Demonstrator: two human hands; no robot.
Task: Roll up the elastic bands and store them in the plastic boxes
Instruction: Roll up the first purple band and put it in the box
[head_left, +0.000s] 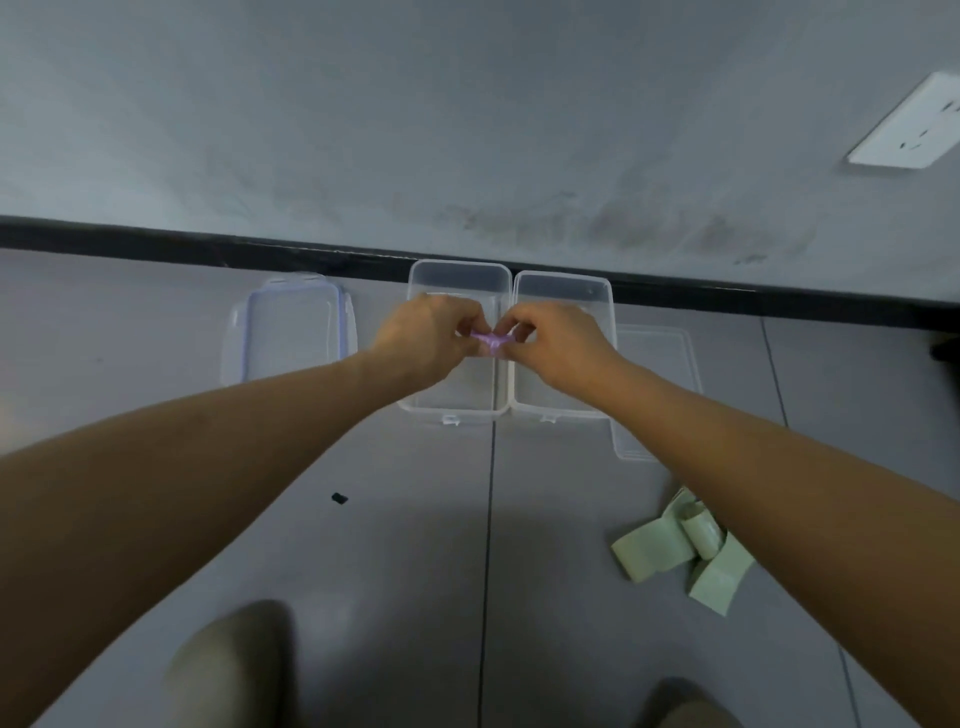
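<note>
Two clear plastic boxes stand side by side on the grey floor against the wall: the left box (457, 275) and the right box (563, 283). Above the seam between them, my left hand (423, 338) and my right hand (553, 343) pinch a small purple elastic band (491, 340) from both sides; most of it is hidden by my fingers. A pale green elastic band (675, 551) lies loosely folded on the floor at the lower right, partly under my right forearm.
A lid with a blue seal (291, 327) lies left of the boxes, a clear lid (654, 364) to their right. A small black scrap (339, 499) sits on the floor. A wall with a black skirting and a white socket (909, 124) runs behind. My knees show at the bottom.
</note>
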